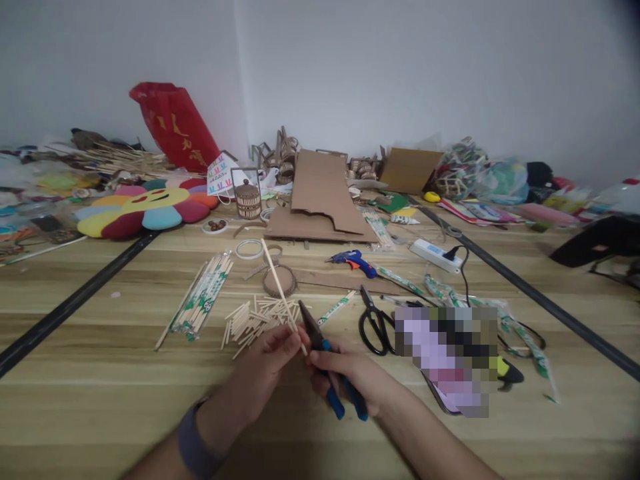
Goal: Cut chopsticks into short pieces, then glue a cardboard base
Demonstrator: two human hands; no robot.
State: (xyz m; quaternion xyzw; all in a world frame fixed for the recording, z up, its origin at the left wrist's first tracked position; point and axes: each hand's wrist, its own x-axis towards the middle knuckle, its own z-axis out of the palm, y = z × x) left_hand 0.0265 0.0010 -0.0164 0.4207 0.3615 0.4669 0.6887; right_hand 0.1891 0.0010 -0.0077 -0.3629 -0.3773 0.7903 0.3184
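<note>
Between the thumb and fingers of my left hand [274, 357] is a thin wooden chopstick [278, 280], tilted up and away. My right hand [350, 373] is wrapped round blue-handled pliers [313, 325], whose dark jaws point up beside the stick. Whether the jaws touch the stick I cannot tell. Just beyond my hands lies a loose pile of short cut stick pieces [255, 319]. Behind the pile sits a round ring of brown material [280, 281]. To its left are several chopsticks in green-printed wrappers [205, 293].
Black-handled scissors [375, 327] and a phone, partly blurred out [445, 360], lie to the right. Beyond them are a blue glue gun [353, 261] and a white power strip [436, 255]. Cardboard sheets [323, 187], a small wooden bucket [247, 200] and a flower cushion [150, 207] stand farther back.
</note>
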